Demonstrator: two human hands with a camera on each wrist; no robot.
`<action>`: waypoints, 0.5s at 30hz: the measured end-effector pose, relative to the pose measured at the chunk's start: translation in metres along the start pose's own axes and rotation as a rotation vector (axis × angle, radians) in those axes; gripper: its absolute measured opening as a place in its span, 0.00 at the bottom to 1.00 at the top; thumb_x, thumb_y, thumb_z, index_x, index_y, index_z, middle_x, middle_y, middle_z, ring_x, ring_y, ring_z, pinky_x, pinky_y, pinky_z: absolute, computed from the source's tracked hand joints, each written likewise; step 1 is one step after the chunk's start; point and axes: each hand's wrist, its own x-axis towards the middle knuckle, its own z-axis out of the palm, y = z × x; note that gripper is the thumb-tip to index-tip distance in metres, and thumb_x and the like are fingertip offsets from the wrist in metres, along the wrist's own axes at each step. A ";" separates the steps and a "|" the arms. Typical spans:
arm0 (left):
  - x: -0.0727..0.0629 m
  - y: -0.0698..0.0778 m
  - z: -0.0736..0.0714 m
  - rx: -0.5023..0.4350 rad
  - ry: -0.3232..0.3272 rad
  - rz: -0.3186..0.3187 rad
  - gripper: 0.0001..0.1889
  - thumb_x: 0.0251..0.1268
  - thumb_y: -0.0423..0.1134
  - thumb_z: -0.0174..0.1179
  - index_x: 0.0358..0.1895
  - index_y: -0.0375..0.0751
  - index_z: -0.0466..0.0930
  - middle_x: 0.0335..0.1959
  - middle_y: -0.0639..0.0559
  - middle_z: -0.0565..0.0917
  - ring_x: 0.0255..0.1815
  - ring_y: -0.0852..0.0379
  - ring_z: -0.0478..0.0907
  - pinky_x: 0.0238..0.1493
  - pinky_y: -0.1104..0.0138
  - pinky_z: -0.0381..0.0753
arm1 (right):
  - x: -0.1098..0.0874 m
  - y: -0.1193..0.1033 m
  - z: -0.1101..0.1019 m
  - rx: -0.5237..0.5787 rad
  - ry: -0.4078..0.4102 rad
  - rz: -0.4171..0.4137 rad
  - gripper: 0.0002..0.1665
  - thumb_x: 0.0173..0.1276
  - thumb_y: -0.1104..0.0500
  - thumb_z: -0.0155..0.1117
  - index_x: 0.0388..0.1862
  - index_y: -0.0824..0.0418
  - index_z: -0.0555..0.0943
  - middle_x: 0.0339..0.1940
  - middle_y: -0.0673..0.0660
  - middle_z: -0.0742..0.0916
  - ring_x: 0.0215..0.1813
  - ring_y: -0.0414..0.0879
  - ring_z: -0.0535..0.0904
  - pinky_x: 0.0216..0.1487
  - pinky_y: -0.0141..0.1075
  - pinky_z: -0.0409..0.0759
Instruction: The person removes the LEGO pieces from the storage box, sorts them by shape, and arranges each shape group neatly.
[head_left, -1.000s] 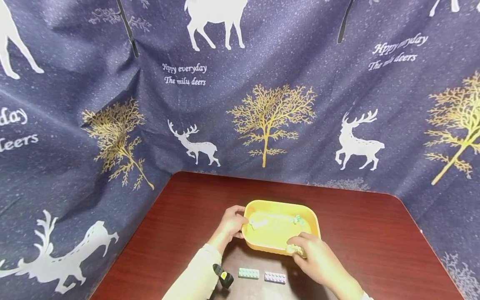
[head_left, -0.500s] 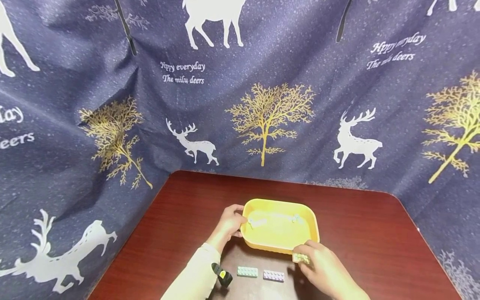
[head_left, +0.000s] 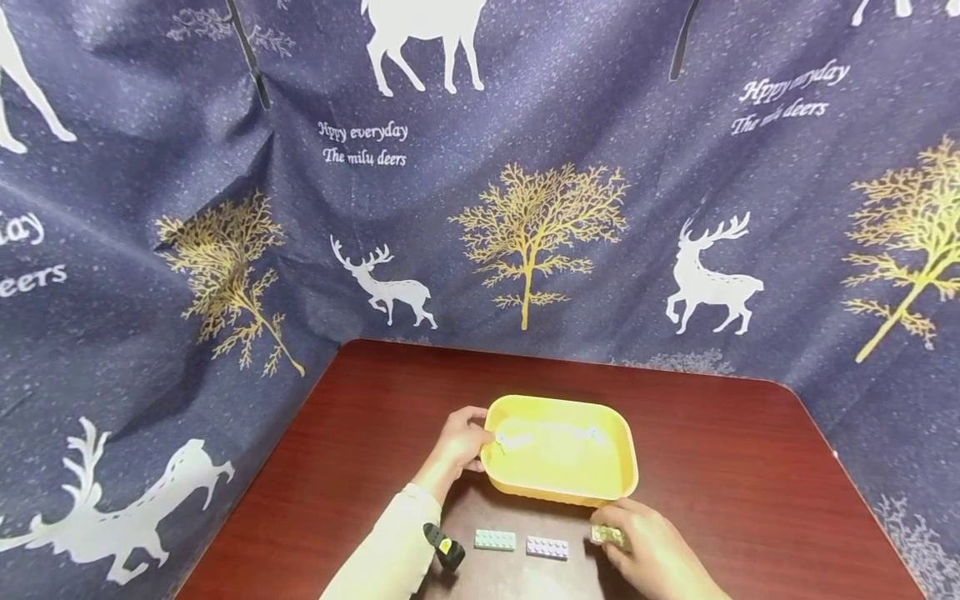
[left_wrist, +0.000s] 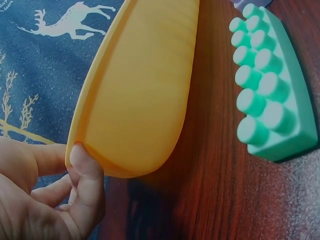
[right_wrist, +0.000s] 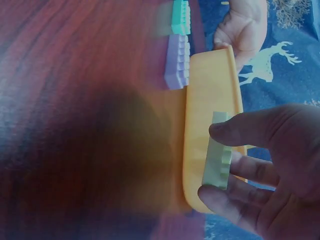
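Observation:
At its left end, a yellow plastic bin [head_left: 558, 487] is gripped by my left hand [head_left: 457, 443], thumb over the rim and fingers outside, as the left wrist view shows. My right hand [head_left: 643, 537] pinches a pale yellow building block [right_wrist: 217, 160] by its edges, just in front of the bin's near right corner. A mint green building block [head_left: 495, 540] and a lilac building block [head_left: 547, 547] lie side by side on the table, studs up, in front of the bin. Small pale pieces [head_left: 513, 440] inside the bin are washed out by glare.
The dark red wooden table [head_left: 405, 383] reaches back to a blue curtain [head_left: 480, 208] printed with deer and trees. A black strap device [head_left: 444, 548] sits on the left wrist, close to the mint block.
My right hand has brought the pale yellow block from over the bin's near rim down and toward me, outside the bin. The left hand stays on the bin's left end.

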 end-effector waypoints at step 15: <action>0.000 -0.004 -0.001 -0.005 -0.013 0.011 0.27 0.61 0.25 0.62 0.66 0.33 0.74 0.40 0.35 0.84 0.26 0.48 0.84 0.14 0.69 0.81 | -0.006 0.008 0.013 0.099 -0.096 -0.021 0.17 0.49 0.64 0.79 0.35 0.46 0.85 0.35 0.39 0.82 0.36 0.32 0.77 0.34 0.33 0.81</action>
